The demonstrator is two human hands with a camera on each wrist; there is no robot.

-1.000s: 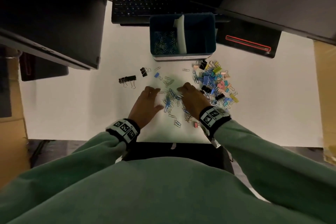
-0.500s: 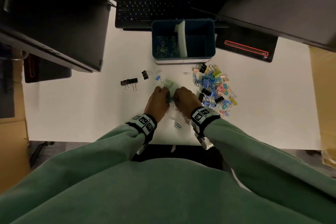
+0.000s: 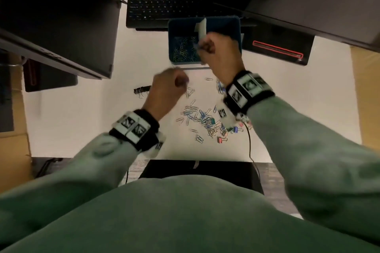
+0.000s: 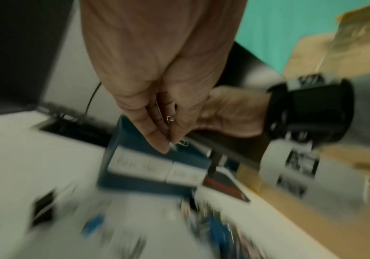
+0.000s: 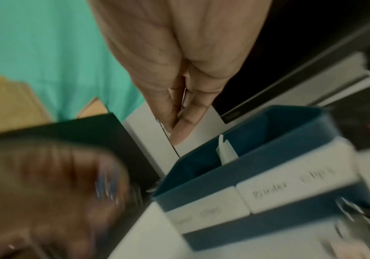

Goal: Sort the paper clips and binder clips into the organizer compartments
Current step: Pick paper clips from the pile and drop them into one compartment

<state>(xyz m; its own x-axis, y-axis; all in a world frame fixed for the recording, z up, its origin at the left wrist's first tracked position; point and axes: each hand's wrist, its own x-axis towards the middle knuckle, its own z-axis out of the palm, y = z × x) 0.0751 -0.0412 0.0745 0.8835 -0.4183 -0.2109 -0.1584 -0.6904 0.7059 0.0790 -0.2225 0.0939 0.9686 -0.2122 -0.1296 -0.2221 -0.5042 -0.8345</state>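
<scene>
Blue organizer (image 3: 226,24) at desk (image 3: 82,119) rear. Head view: right hand (image 3: 218,51) over its divider, left hand (image 3: 166,88) short of the front wall, both fisted; loose paper clips (image 3: 197,117) lie behind them. Left wrist view: grip curled on paper clips. Right wrist view: grip pinches thin wire, probably clips. Right hand nearer; paper-clip compartment lies to its left.

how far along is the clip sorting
Partly done. The organizer already has a heap of paper clips in its left compartment; the right one looks empty. In hand: the right hand and left hand each pinch paper clips. Left: loose paper clips, colored binder clips, black binder clips.
</scene>
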